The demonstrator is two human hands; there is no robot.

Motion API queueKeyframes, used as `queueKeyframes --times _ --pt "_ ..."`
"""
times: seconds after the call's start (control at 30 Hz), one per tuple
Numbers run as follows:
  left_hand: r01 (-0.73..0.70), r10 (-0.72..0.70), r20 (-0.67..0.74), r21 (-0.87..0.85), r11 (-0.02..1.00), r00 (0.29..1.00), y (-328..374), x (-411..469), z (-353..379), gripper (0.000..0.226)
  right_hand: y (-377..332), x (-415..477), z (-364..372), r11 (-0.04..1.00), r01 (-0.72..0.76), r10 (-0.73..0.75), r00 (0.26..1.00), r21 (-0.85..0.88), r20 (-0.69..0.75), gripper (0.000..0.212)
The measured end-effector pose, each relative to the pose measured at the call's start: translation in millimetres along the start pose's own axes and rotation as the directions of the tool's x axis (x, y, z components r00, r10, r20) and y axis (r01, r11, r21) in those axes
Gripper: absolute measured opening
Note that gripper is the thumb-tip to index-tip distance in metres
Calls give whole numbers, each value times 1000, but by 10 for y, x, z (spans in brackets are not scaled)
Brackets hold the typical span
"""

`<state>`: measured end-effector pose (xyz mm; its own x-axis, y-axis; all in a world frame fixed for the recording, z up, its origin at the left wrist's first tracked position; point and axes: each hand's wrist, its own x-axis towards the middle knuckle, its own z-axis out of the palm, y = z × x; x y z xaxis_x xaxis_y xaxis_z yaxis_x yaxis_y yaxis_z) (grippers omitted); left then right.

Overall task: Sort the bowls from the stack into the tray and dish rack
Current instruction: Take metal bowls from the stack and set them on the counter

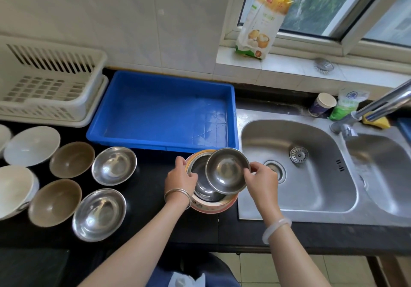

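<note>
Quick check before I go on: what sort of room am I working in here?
Most likely a home kitchen counter: a double steel sink with a tap, a white dish rack and bowls laid out beside a blue tray.

Black countertop (pixel 155 215), carrying: one white dish rack (pixel 51 86) at rear left; one blue tray (pixel 164 111) beside it; two steel bowls (pixel 114 165), two brown bowls (pixel 72 159) and white bowls (pixel 32 145) at left; one nested bowl stack (pixel 213 204) beside the sink (pixel 295 164).
</note>
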<state>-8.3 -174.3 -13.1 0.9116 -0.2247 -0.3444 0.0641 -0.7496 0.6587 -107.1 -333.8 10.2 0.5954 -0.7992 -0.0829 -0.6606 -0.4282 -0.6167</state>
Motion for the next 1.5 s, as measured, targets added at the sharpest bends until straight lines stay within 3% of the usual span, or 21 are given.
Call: queueKeyframes --times 0.2,0.43,0.7,1.0,1.3,1.5 --pt "-155 170 -140 116 981 975 114 25 -36 9 9 42 -110 997 -43 42 999 64 16 17" --pt "-117 113 -141 -23 993 983 193 55 -275 5 -123 118 -274 959 -116 91 990 259 109 16" --pt "-44 6 -200 -188 981 980 -40 -40 -763 5 -592 337 -220 950 -35 -39 973 312 228 19" --pt "153 -253 -254 -355 922 934 -734 -380 -930 11 -1215 472 580 976 111 -191 853 189 486 15" --pt "289 -402 -222 -408 866 889 -1138 -590 -742 10 -1367 332 1218 920 386 -275 756 -64 594 29" --pt "331 -449 -220 -421 845 866 -1249 -642 -616 8 -1433 234 1332 837 502 -302 754 -216 584 14"
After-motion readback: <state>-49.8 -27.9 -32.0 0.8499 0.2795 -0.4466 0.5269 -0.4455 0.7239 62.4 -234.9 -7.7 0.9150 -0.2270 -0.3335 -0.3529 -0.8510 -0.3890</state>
